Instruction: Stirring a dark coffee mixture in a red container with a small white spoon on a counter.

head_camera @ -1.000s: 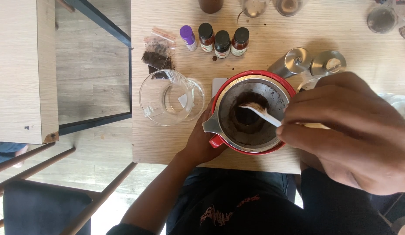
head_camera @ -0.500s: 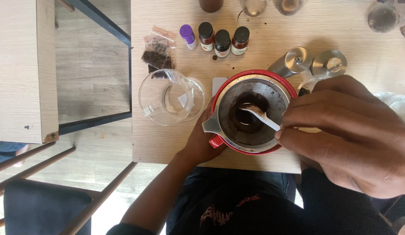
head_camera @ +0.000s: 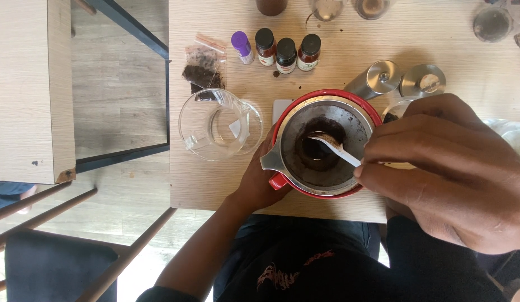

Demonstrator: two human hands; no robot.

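Soft, even daylight fills the scene, bright on the pale wooden counter (head_camera: 439, 50) and dimmer over the floor (head_camera: 120, 84) at left. Shadows are faint and short; a soft one lies beside the steel canisters (head_camera: 402, 81). The right hand (head_camera: 444, 168), close to the lens, looks oversized and slightly soft. Small highlights glint on the glass pitcher (head_camera: 218, 126). The centre is sharp.

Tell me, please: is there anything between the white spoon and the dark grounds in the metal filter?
Nothing visible does. The right hand holds the white spoon, and its tip already reaches into the dark grounds at the centre of the metal filter. The left hand rests against the red cup from the side, clear of the opening.
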